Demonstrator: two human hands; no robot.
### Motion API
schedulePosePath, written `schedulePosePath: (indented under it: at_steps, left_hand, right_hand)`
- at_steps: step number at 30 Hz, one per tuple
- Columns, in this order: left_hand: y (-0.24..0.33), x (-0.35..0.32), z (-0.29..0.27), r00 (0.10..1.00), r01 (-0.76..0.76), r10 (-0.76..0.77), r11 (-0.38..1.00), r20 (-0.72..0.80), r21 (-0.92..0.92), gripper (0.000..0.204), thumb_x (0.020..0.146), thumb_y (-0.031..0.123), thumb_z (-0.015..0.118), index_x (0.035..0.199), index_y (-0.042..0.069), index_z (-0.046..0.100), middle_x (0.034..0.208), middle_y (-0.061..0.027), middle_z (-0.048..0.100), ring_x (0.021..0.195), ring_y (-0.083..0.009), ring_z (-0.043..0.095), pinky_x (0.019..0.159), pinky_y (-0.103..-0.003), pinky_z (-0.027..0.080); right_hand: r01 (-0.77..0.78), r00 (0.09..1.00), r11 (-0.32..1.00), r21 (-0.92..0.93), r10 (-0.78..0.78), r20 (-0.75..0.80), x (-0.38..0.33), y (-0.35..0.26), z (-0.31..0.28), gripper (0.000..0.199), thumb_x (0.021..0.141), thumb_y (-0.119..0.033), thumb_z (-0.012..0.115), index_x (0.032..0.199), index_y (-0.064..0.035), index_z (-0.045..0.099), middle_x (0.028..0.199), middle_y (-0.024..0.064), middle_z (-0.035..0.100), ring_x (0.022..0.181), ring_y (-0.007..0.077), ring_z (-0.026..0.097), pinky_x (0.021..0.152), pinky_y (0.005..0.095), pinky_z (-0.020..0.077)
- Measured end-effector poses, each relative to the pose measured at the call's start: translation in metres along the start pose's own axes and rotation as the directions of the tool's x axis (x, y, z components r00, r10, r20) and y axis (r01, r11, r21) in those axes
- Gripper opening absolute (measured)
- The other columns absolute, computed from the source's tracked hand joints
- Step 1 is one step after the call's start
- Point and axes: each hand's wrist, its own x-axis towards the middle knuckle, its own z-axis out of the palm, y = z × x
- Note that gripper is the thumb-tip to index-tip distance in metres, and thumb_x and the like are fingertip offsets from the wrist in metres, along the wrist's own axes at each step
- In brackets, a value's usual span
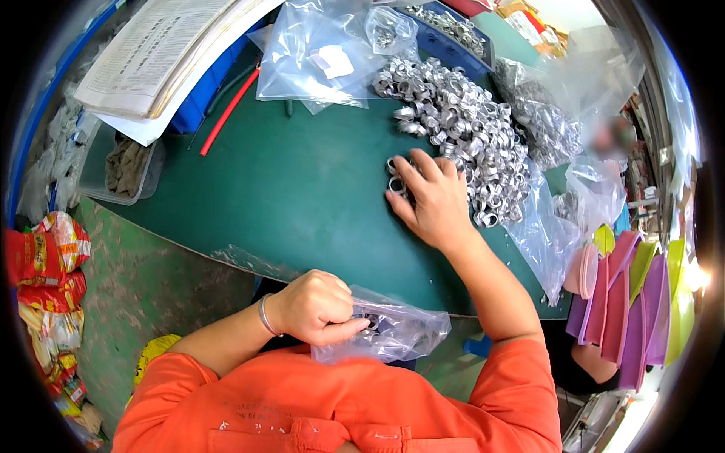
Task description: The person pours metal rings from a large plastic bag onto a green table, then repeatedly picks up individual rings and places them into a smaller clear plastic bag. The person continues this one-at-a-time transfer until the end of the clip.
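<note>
My left hand [316,308] is closed on a clear plastic bag [408,334] at the table's near edge, close to my body. A few small metal pieces show inside the bag, beside my thumb. Out over the table, my right hand [432,198] reaches forward with its fingers spread. Its fingertips rest on a few silvery metal rings [397,183] at the left side of a big heap of rings [461,124]. Some rings under the palm and fingers are hidden.
Around the green tabletop [302,189] lie a red-handled rod [230,113], a plastic tub with a cloth [147,177], stacked papers [143,57] and a blue bin [453,45]. A grey-filled bag [540,113] stands right of the heap. Colourful strips [630,302] hang at the right.
</note>
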Motion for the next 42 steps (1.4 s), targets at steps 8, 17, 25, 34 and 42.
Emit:
schedulePosePath:
  at_steps: [8,17,25,34,42]
  left_hand:
    - [-0.004,0.001,0.001,1.0,-0.024,0.024,1.0,0.008,-0.003,0.048,0.073,-0.001,0.071,0.046,0.009,0.033,0.044,-0.0065,0.035,0.037,-0.0238,0.037,0.039,-0.036,0.027]
    - [-0.005,-0.003,0.007,0.999,0.03,-0.031,0.999,-0.023,-0.029,0.048,0.071,-0.006,0.069,0.046,0.008,0.031,0.045,-0.0048,0.03,0.037,-0.0206,0.031,0.039,-0.034,0.022]
    - [-0.004,-0.001,0.003,0.998,0.047,-0.047,0.999,0.043,0.003,0.042,0.073,-0.007,0.063,0.049,0.008,0.032,0.047,-0.0062,0.042,0.038,-0.0208,0.042,0.041,-0.032,0.028]
    - [-0.003,-0.002,0.004,0.998,0.05,-0.051,0.999,0.047,0.011,0.042,0.073,-0.007,0.063,0.049,0.008,0.032,0.047,-0.006,0.043,0.038,-0.0208,0.042,0.041,-0.032,0.029]
    - [-0.002,0.0,0.004,0.998,0.039,-0.04,0.999,0.038,0.029,0.043,0.072,-0.007,0.063,0.048,0.008,0.031,0.047,-0.0061,0.043,0.038,-0.0208,0.041,0.041,-0.033,0.028]
  right_hand:
    - [-0.092,0.995,0.96,0.263,0.079,0.06,-0.088,-0.003,-0.028,0.061,0.078,-0.033,0.07,0.133,-0.0129,0.053,0.137,0.0109,0.05,0.11,0.0302,0.051,0.091,0.0435,0.038]
    - [-0.342,0.583,0.394,0.853,0.801,-0.136,-0.166,0.026,-0.023,0.019,0.09,0.003,0.051,0.105,0.0003,0.062,0.113,0.0082,0.061,0.103,0.0149,0.056,0.087,0.0271,0.0434]
    - [-0.415,0.83,0.642,0.644,0.558,-0.021,-0.137,0.019,-0.021,0.036,0.079,0.007,0.056,0.111,-0.0045,0.064,0.121,0.0154,0.06,0.11,0.0305,0.057,0.095,0.0349,0.0447]
    - [-0.326,0.901,0.787,0.523,0.425,-0.079,-0.134,0.011,-0.027,0.034,0.067,-0.007,0.071,0.099,-0.0056,0.058,0.102,0.0111,0.058,0.096,0.0301,0.055,0.088,0.038,0.0415]
    - [-0.325,0.886,0.811,0.486,0.441,-0.144,-0.135,0.013,-0.02,0.036,0.066,-0.007,0.069,0.102,-0.0068,0.061,0.112,0.0105,0.061,0.101,0.0308,0.056,0.085,0.0401,0.0431]
